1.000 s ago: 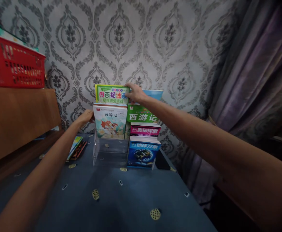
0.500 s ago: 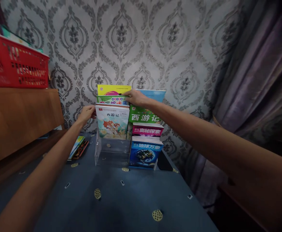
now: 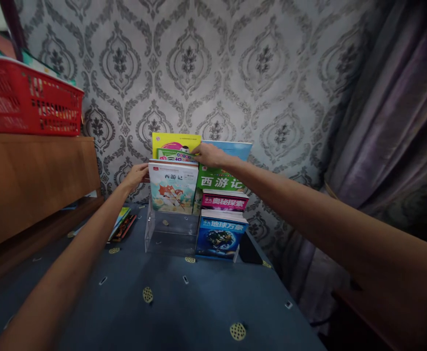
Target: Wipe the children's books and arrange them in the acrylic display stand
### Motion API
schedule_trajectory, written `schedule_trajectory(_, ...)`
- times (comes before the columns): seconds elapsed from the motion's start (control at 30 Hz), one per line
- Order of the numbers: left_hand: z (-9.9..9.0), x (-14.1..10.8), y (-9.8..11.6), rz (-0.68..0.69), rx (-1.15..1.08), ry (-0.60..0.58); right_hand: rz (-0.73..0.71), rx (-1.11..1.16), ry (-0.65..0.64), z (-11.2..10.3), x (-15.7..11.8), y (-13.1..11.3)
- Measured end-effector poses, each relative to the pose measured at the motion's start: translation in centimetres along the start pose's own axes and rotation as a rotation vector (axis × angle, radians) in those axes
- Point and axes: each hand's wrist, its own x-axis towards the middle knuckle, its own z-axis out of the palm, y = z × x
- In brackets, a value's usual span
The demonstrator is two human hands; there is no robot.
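Observation:
A clear acrylic book rack holds books in two tiered columns. At the left edge of a white-covered book, my left hand is closed, its fingertips partly hidden by the books. My right hand pinches the upper right corner of a green-topped book, which leans slightly askew behind the white one. A yellow book stands at the back of that column. The right column carries a light blue book, a green book, magenta books and blue books.
A small pile of books lies left of the rack on the dark blue patterned cloth. On a wooden cabinet at left stands a red basket. A dark flat object lies right of the rack; a curtain hangs beyond.
The green-topped book has shifted right and tilted under my right hand, showing more of the yellow book behind. My left hand stays at the white-covered book's edge. The view has shifted slightly.

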Motion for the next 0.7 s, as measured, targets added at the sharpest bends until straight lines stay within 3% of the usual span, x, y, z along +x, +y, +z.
schedule_trajectory(0.2, 0.1, 0.4, -0.4, -0.017, 0.022, 0.016, -0.042, 0.044, 0.025, 0.1, 0.1, 0.5)
schedule_trajectory(0.4, 0.5, 0.9, 0.6, -0.013, -0.001, 0.029, -0.017, 0.101, 0.068, 0.5, 0.4, 0.8)
schedule_trajectory(0.6, 0.4, -1.5, 0.6, 0.012, -0.117, -0.082, -0.020, 0.127, 0.014, 0.0, 0.2, 0.8)
schedule_trajectory(0.7, 0.6, -2.5, 0.2, 0.064, -0.054, -0.087, -0.063, 0.104, -0.006, -0.5, -0.4, 0.4)
